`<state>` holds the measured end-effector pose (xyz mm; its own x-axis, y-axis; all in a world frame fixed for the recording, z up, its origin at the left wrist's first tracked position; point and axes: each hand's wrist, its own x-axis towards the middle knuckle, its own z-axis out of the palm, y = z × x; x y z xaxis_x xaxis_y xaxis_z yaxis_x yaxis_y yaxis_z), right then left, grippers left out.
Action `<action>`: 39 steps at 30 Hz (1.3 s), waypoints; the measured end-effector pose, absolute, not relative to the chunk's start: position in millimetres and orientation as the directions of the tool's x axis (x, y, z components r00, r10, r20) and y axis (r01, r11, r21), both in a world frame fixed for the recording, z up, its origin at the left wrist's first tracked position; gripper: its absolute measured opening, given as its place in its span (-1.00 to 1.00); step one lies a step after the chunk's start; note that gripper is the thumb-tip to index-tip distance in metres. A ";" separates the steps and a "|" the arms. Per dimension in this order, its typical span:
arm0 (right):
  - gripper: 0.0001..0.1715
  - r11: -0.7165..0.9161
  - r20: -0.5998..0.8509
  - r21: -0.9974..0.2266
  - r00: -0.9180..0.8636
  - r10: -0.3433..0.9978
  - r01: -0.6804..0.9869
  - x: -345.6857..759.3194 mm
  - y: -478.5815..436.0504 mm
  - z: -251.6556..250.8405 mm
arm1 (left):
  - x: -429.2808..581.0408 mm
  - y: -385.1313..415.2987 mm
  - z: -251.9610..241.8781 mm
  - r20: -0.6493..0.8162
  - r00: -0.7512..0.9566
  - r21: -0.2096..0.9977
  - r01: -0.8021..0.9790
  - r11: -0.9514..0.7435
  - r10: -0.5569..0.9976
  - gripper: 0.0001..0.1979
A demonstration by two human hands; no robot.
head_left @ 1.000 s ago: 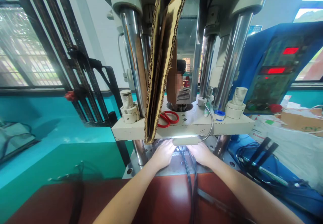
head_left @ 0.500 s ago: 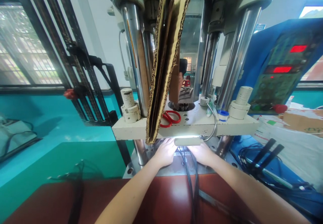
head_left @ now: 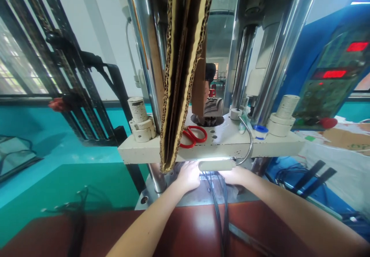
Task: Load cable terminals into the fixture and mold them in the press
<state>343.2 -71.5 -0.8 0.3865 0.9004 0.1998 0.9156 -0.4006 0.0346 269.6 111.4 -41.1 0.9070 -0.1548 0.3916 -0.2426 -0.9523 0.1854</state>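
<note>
Both hands reach under the pale upper plate [head_left: 150, 155] of a press. My left hand [head_left: 188, 176] is at the left of the lit gap, its fingers hidden below the plate and behind the lamp. My right hand [head_left: 233, 174] is at the right of the same gap, its fingers likewise out of sight behind the lamp [head_left: 217, 166]. Between the hands, several black cables [head_left: 215, 199] run out over the metal base [head_left: 187, 200] towards me. Whether either hand grips them cannot be seen.
Folded cardboard [head_left: 185, 75] hangs down in front of the press. Red-handled scissors [head_left: 194, 136] and a blue tape roll [head_left: 260, 131] lie on the upper plate. At right stands a blue control box [head_left: 326, 64] with red displays. More black cables [head_left: 76, 218] lie at left.
The view has moved closer and tilted slightly. My right hand has slid a little further behind the lamp; my left hand stays in nearly the same place.
</note>
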 end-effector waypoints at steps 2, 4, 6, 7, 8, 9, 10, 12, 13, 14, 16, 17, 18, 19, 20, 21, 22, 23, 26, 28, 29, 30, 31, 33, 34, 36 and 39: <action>-0.69 -0.390 0.171 0.050 0.376 0.911 0.920 342.9 -68.5 -0.4 | 270.2 109.3 -40.8 0.387 0.909 0.197 -0.242 -0.950 -0.152 -0.58; -0.72 -0.389 0.181 0.051 0.375 0.909 0.920 342.4 -66.9 0.3 | 269.2 107.6 -40.0 0.390 0.907 0.205 -0.253 -0.945 -0.158 -0.56; -0.70 -0.400 0.206 0.041 0.384 0.900 0.916 342.3 -69.1 -0.2 | 267.5 107.9 -38.1 0.394 0.904 0.216 -0.266 -0.940 -0.166 -0.53; -0.68 -0.409 0.216 0.038 0.392 0.894 0.912 342.7 -72.2 -1.3 | 266.6 108.9 -36.4 0.392 0.905 0.224 -0.270 -0.936 -0.167 -0.52; -0.65 -0.419 0.224 0.038 0.401 0.888 0.907 343.4 -76.4 -3.0 | 265.8 110.0 -34.2 0.387 0.907 0.234 -0.272 -0.933 -0.167 -0.51; -0.61 -0.429 0.234 0.037 0.410 0.882 0.903 344.3 -81.7 -5.5 | 265.2 111.0 -31.5 0.381 0.909 0.246 -0.274 -0.930 -0.167 -0.50; -0.56 -0.434 0.246 0.033 0.413 0.877 0.901 345.5 -87.4 -8.6 | 264.8 111.5 -28.2 0.375 0.912 0.260 -0.277 -0.925 -0.168 -0.49; -0.46 -0.425 0.271 0.015 0.405 0.873 0.905 348.2 -98.3 -15.5 | 264.8 109.1 -20.9 0.366 0.913 0.288 -0.293 -0.912 -0.178 -0.50; -0.42 -0.414 0.282 0.004 0.396 0.874 0.910 349.4 -102.4 -18.8 | 265.1 106.0 -17.3 0.365 0.912 0.301 -0.304 -0.904 -0.185 -0.54; -0.39 -0.403 0.290 -0.005 0.387 0.875 0.915 350.2 -105.2 -21.5 | 265.7 101.9 -14.1 0.364 0.911 0.309 -0.316 -0.897 -0.195 -0.59; -0.38 -0.390 0.296 -0.010 0.375 0.879 0.921 350.7 -106.9 -24.3 | 267.2 92.2 -10.2 0.365 0.906 0.334 -0.343 -0.878 -0.215 -0.68; -0.39 -0.389 0.299 -0.006 0.373 0.878 0.921 350.3 -106.2 -24.2 | 267.9 87.6 -9.7 0.368 0.902 0.353 -0.358 -0.864 -0.224 -0.69; -0.39 -0.389 0.304 -0.001 0.371 0.878 0.921 349.7 -104.8 -23.3 | 268.6 83.9 -10.2 0.371 0.899 0.375 -0.375 -0.848 -0.233 -0.68; -0.40 -0.389 0.310 0.005 0.369 0.876 0.921 348.9 -103.2 -21.6 | 269.0 81.1 -11.4 0.375 0.895 0.397 -0.391 -0.830 -0.242 -0.67; -0.41 -0.391 0.315 0.011 0.368 0.875 0.920 348.2 -101.5 -19.5 | 269.3 79.5 -13.0 0.377 0.893 0.416 -0.402 -0.816 -0.248 -0.66; -0.42 -0.391 0.317 0.015 0.367 0.875 0.920 347.6 -100.0 -17.2 | 269.3 78.7 -14.9 0.375 0.892 0.428 -0.408 -0.807 -0.252 -0.66; -0.43 -0.389 0.316 0.017 0.364 0.876 0.921 347.3 -98.8 -15.1 | 269.1 78.5 -16.7 0.369 0.893 0.430 -0.409 -0.805 -0.257 -0.66; -0.45 -0.385 0.311 0.018 0.360 0.879 0.923 347.3 -97.9 -13.3 | 268.9 78.8 -18.2 0.362 0.895 0.428 -0.407 -0.807 -0.259 -0.65; -0.51 -0.374 0.284 0.013 0.355 0.891 0.927 349.1 -96.8 -11.5 | 267.9 79.4 -20.5 0.345 0.905 0.427 -0.388 -0.817 -0.250 -0.64; -0.53 -0.379 0.276 0.003 0.364 0.890 0.925 351.2 -97.2 -13.5 | 268.0 78.3 -20.9 0.355 0.904 0.443 -0.387 -0.809 -0.238 -0.64; -0.53 -0.382 0.277 -0.002 0.367 0.888 0.924 352.3 -97.7 -15.2 | 268.4 77.3 -21.0 0.369 0.900 0.452 -0.392 -0.801 -0.232 -0.63; -0.54 -0.383 0.283 -0.008 0.369 0.885 0.924 353.3 -98.3 -17.1 | 269.0 76.1 -21.0 0.385 0.894 0.460 -0.400 -0.793 -0.228 -0.62; -0.54 -0.380 0.289 -0.012 0.367 0.884 0.925 354.2 -98.9 -19.1 | 269.7 75.0 -20.9 0.402 0.888 0.463 -0.407 -0.787 -0.224 -0.62; -0.56 -0.372 0.291 -0.014 0.359 0.887 0.928 355.8 -100.0 -22.4 | 271.7 73.4 -20.1 0.414 0.884 0.457 -0.410 -0.789 -0.220 -0.61; -0.56 -0.371 0.286 -0.014 0.359 0.888 0.928 356.4 -100.3 -23.4 | 272.8 73.1 -19.4 0.407 0.886 0.450 -0.407 -0.795 -0.223 -0.61; -0.56 -0.380 0.271 -0.018 0.370 0.888 0.925 357.7 -100.2 -23.1 | 275.0 73.8 -17.9 0.387 0.891 0.430 -0.402 -0.808 -0.237 -0.61; -0.58 -0.446 0.212 -0.052 0.447 0.869 0.893 360.1 -96.9 -16.2 | 277.7 76.8 -18.4 0.387 0.889 0.385 -0.396 -0.834 -0.243 -0.57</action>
<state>360.1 -96.9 -16.2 0.4467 0.8691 0.2123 0.8933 -0.4463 -0.0523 277.7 76.8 -18.4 0.8893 -0.2434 0.3870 -0.3956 -0.8340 0.3845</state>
